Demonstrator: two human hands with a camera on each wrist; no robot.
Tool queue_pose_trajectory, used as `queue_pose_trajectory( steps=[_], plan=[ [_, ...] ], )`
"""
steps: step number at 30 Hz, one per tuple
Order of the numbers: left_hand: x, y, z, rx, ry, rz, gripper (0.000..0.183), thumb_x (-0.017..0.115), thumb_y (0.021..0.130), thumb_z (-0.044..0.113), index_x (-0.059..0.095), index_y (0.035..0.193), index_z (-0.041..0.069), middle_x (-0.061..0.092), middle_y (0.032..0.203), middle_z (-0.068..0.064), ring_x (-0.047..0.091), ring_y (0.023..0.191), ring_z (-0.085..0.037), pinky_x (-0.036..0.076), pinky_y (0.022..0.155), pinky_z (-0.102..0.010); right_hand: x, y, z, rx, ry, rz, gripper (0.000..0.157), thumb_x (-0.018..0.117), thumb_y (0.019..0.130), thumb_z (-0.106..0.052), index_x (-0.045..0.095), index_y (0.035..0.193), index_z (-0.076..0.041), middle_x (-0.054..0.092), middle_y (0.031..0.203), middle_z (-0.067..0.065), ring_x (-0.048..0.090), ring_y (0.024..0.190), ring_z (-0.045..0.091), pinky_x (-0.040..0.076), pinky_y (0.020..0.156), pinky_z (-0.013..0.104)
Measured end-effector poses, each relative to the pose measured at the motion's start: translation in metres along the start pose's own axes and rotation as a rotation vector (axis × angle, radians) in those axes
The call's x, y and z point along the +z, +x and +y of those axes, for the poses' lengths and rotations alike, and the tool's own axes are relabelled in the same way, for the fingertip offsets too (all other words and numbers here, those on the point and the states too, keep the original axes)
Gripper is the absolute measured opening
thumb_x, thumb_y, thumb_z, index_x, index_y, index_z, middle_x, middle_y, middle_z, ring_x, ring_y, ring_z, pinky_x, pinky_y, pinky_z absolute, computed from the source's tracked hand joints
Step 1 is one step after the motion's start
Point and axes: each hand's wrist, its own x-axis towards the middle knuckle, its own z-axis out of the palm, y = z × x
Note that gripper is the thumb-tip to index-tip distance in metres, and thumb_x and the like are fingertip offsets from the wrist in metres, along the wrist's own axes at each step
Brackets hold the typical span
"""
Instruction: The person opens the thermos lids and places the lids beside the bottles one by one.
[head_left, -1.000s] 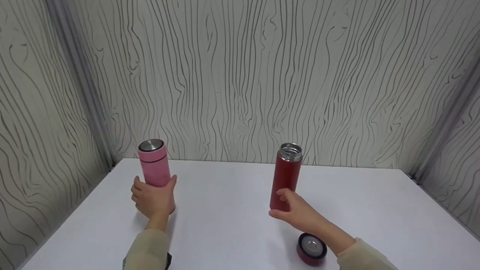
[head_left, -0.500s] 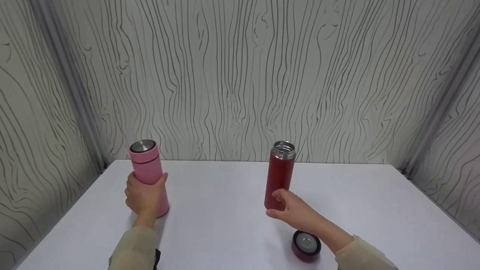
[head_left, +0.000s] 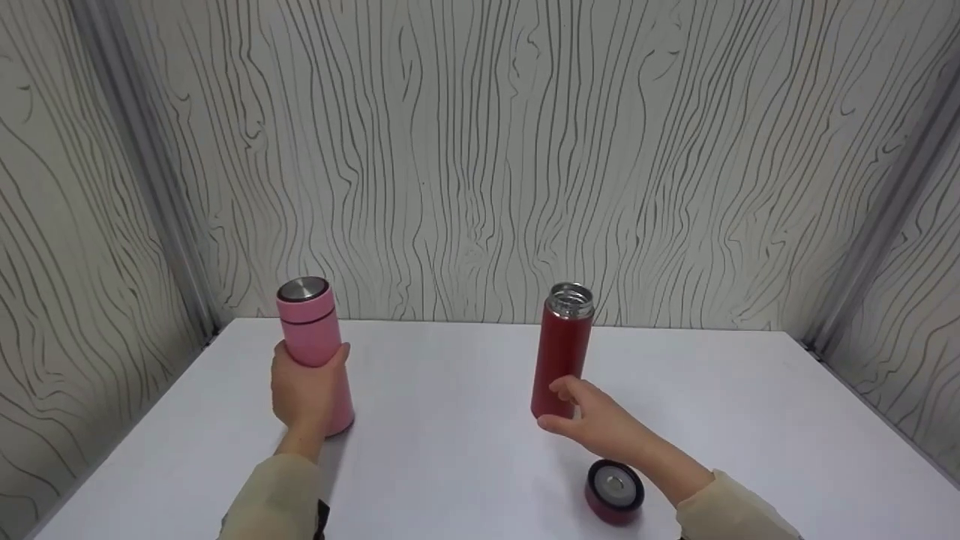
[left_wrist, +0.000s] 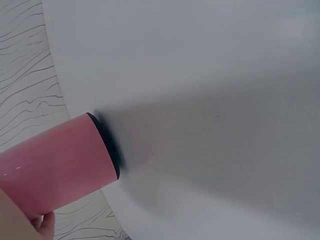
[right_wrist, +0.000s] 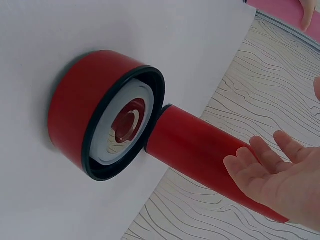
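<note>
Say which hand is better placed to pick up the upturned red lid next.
Likely the right hand: it holds nothing, and the red lid lies close by. The left hand grips the pink bottle, farther off.

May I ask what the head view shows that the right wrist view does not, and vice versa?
Only the head view: the open steel mouth of the red bottle, the metal-topped cap of the pink bottle, and both sleeves.

Only the right wrist view: the palm of the right hand and the dark base edge of the red bottle.

Both: the red bottle, its upturned lid, the white table, the wood-patterned wall, the right hand, and at least part of the left hand and pink bottle.
</note>
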Motion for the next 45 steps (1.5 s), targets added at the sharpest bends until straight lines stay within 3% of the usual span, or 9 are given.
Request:
queue_pose_trajectory(
  steps=[10, 21, 30, 39, 45],
  plan=[
    [0.013, -0.015, 0.014, 0.072, 0.016, -0.076, 0.067, 0.069, 0.078, 0.039, 0.040, 0.128, 0.005, 0.055, 0.120, -0.014, 0.055, 0.108, -0.031, 0.041, 0.094, -0.054, -0.003, 0.000, 0.001, 0.035, -0.014, 0.008, 0.053, 0.070, 0.082, -0.030, 0.049, 0.123, -0.003, 0.055, 0.126, 0.014, 0.050, 0.119, 0.037, 0.048, 0.092, 0.051],
    [0.031, -0.038, 0.033, 0.173, 0.050, -0.205, 0.063, 0.075, 0.075, 0.032, 0.045, 0.126, 0.010, 0.060, 0.117, -0.010, 0.057, 0.108, -0.027, 0.043, 0.095, -0.050, -0.012, -0.001, 0.004, 0.025, -0.043, 0.016, 0.057, 0.069, 0.082, -0.035, 0.049, 0.124, -0.001, 0.053, 0.128, 0.017, 0.048, 0.120, 0.039, 0.046, 0.092, 0.054],
    [0.044, -0.057, 0.046, 0.174, -0.021, -0.249, 0.070, 0.075, 0.074, 0.031, 0.037, 0.129, 0.011, 0.059, 0.123, -0.011, 0.059, 0.109, -0.027, 0.044, 0.094, -0.049, -0.013, -0.004, 0.003, 0.026, -0.043, 0.023, 0.055, 0.067, 0.084, -0.033, 0.050, 0.124, 0.000, 0.054, 0.127, 0.017, 0.047, 0.122, 0.039, 0.043, 0.096, 0.055],
    [0.050, -0.069, 0.053, 0.194, -0.011, -0.291, 0.067, 0.077, 0.073, 0.029, 0.040, 0.126, 0.013, 0.060, 0.120, -0.007, 0.058, 0.109, -0.024, 0.044, 0.096, -0.049, -0.016, -0.003, 0.005, 0.046, -0.050, 0.022, 0.060, 0.065, 0.084, -0.039, 0.048, 0.127, 0.000, 0.052, 0.130, 0.019, 0.045, 0.123, 0.041, 0.043, 0.096, 0.055],
    [0.057, -0.079, 0.057, 0.268, 0.037, -0.304, 0.067, 0.081, 0.068, 0.028, 0.045, 0.124, 0.017, 0.062, 0.115, -0.001, 0.058, 0.106, -0.021, 0.045, 0.094, -0.046, -0.019, -0.005, 0.006, 0.061, -0.040, 0.038, 0.060, 0.064, 0.085, -0.042, 0.046, 0.127, -0.003, 0.052, 0.131, 0.020, 0.045, 0.124, 0.042, 0.044, 0.095, 0.055]
  ],
)
